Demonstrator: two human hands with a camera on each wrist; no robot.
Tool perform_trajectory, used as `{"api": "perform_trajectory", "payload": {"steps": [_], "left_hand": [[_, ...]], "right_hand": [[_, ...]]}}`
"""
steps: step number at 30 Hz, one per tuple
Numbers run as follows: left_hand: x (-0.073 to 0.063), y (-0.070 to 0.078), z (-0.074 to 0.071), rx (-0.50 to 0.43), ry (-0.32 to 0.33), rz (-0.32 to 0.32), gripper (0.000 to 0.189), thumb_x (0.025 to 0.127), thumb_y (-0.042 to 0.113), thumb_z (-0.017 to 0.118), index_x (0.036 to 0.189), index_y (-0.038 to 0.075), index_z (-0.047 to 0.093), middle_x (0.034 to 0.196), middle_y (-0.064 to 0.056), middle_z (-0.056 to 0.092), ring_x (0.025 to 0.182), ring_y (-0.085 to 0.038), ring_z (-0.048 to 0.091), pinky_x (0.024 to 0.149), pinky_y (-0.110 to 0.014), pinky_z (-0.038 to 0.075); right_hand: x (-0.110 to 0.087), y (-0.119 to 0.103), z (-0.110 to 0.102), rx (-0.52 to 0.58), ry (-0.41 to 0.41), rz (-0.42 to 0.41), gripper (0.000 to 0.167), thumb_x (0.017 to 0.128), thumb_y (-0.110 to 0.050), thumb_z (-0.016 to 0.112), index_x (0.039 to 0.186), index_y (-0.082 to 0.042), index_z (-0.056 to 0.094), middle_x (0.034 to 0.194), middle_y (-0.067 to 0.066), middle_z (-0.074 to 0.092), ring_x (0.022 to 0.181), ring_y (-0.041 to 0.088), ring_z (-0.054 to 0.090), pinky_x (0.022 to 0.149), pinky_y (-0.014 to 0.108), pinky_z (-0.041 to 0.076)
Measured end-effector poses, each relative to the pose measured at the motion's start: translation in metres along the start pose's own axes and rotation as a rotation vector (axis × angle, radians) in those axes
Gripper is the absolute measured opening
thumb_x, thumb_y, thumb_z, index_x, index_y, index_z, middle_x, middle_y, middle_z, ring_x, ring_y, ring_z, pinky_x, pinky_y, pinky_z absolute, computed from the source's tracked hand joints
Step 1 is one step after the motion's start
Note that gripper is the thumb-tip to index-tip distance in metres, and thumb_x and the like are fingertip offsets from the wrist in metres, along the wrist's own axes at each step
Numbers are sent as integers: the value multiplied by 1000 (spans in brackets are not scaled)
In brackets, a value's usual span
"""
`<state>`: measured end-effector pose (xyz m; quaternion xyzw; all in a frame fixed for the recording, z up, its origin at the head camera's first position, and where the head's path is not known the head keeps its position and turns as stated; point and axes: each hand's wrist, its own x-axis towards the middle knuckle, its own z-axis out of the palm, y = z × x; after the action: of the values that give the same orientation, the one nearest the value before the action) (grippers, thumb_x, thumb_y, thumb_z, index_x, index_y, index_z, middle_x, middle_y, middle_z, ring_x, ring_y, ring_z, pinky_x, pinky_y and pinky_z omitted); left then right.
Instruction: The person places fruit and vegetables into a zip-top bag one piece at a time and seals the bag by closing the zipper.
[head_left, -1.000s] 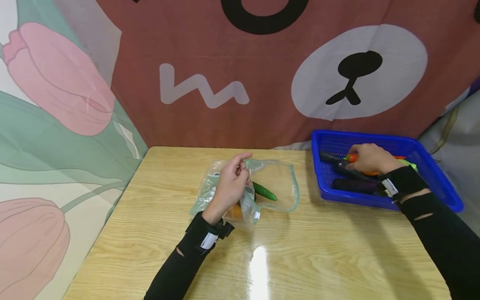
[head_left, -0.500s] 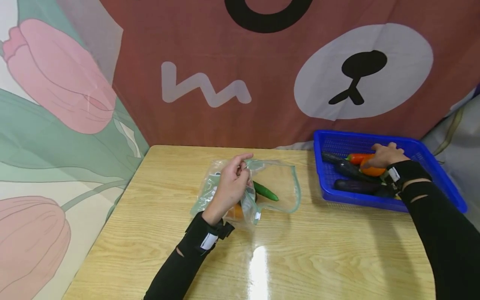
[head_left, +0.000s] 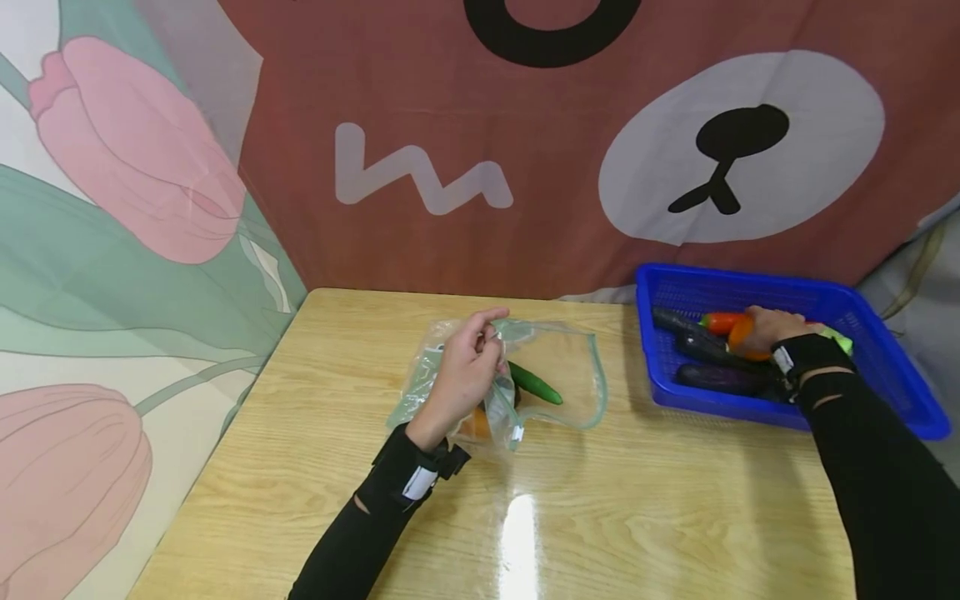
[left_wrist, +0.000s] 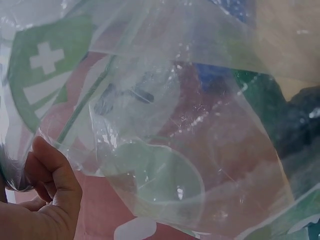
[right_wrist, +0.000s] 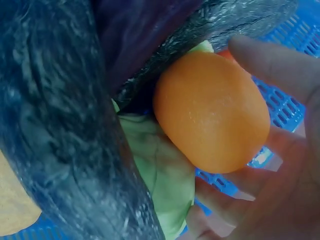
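Observation:
My left hand (head_left: 463, 367) pinches the upper edge of a clear zip bag (head_left: 566, 350) lying on the table; in the left wrist view the printed bag (left_wrist: 170, 115) fills most of the picture. Through the film show a long green vegetable (head_left: 537, 384) with a pointed tip and something orange (head_left: 476, 425). Inside the blue basket, my right hand (head_left: 776, 327) curls around an orange (head_left: 740, 332). The right wrist view has the thumb (right_wrist: 272, 62) at the upper side of the orange (right_wrist: 212, 112) and the other fingers beneath and behind it.
Sharing the blue basket (head_left: 727, 408) are dark, film-wrapped long vegetables (head_left: 701, 342), a purple eggplant (head_left: 720, 379), a red pepper (head_left: 722, 322) and something pale green (head_left: 838, 340). A printed cloth (head_left: 420, 258) hangs behind the wooden table (head_left: 637, 517).
My right hand has shifted rightward off the red pepper, spread over the orange, then closed around it. The left hand keeps its hold on the bag; the head view has turned slightly.

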<state>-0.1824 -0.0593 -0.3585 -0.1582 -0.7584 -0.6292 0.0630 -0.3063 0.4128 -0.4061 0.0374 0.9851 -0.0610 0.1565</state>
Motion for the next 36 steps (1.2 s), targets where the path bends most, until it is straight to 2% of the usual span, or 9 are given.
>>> {"api": "perform_trajectory", "payload": {"steps": [1, 4, 8, 12, 18, 21, 25, 30, 36], "left_hand": [[0, 0, 0, 1, -3, -3, 39, 93, 2, 40, 129, 8, 53, 75, -4, 40, 61, -16, 59, 51, -25, 48], [0, 1, 1, 14, -6, -7, 39, 93, 2, 40, 129, 9, 53, 75, -3, 40, 61, -16, 59, 50, -24, 46], [0, 1, 2, 18, -14, -5, 40, 93, 1, 40, 130, 9, 53, 76, -3, 40, 62, -17, 59, 52, -23, 47], [1, 0, 3, 11, -19, -17, 40, 94, 2, 40, 130, 11, 53, 76, -4, 39, 62, -17, 59, 53, -24, 49], [1, -2, 2, 1, -17, -9, 40, 92, 1, 40, 130, 10, 53, 75, -4, 37, 62, -18, 59, 56, -29, 53], [1, -3, 2, -11, -24, -23, 41, 93, 0, 39, 130, 10, 53, 76, -4, 38, 62, -18, 59, 56, -28, 52], [2, -4, 1, -28, -35, -51, 42, 94, 0, 39, 133, 10, 51, 78, -4, 39, 64, -21, 58, 55, -24, 48], [3, -3, 0, -29, -39, -58, 42, 94, 0, 40, 134, 8, 50, 80, -4, 40, 66, -23, 58, 54, -23, 47], [2, -1, 0, -28, -31, -44, 41, 93, 0, 40, 130, 9, 52, 81, -4, 39, 64, -19, 58, 57, -27, 51]], "right_hand": [[-1, 1, 1, 2, 6, 2, 85, 72, -43, 71, 127, 10, 33, 105, 45, 44, 93, 62, 37, 81, 79, 25], [-3, 3, 3, 13, 17, -18, 81, 72, -36, 73, 123, 12, 33, 101, 42, 47, 87, 55, 44, 79, 69, 36], [-6, 2, 6, 9, 41, -37, 72, 71, -26, 73, 117, 14, 34, 97, 37, 49, 77, 46, 51, 65, 51, 45], [-9, 2, 8, -2, 37, -43, 71, 72, -21, 72, 120, 14, 33, 99, 38, 47, 80, 49, 48, 64, 52, 43], [-10, -2, 5, -40, 36, -100, 74, 73, -29, 72, 118, 17, 37, 99, 39, 50, 81, 48, 49, 73, 57, 42], [-12, -4, 3, -8, 65, -89, 70, 73, -32, 72, 113, 15, 40, 94, 35, 52, 77, 45, 50, 69, 54, 43], [-20, -10, -6, 70, 123, -78, 73, 74, -34, 71, 117, 15, 37, 95, 35, 50, 77, 44, 50, 63, 49, 44], [-35, -24, -23, 169, 217, -155, 80, 78, -34, 71, 126, 16, 31, 102, 35, 46, 80, 42, 51, 60, 43, 47], [-61, -50, -34, 211, 298, -239, 81, 80, -34, 71, 132, 13, 30, 107, 33, 46, 86, 42, 50, 67, 50, 47]]}}
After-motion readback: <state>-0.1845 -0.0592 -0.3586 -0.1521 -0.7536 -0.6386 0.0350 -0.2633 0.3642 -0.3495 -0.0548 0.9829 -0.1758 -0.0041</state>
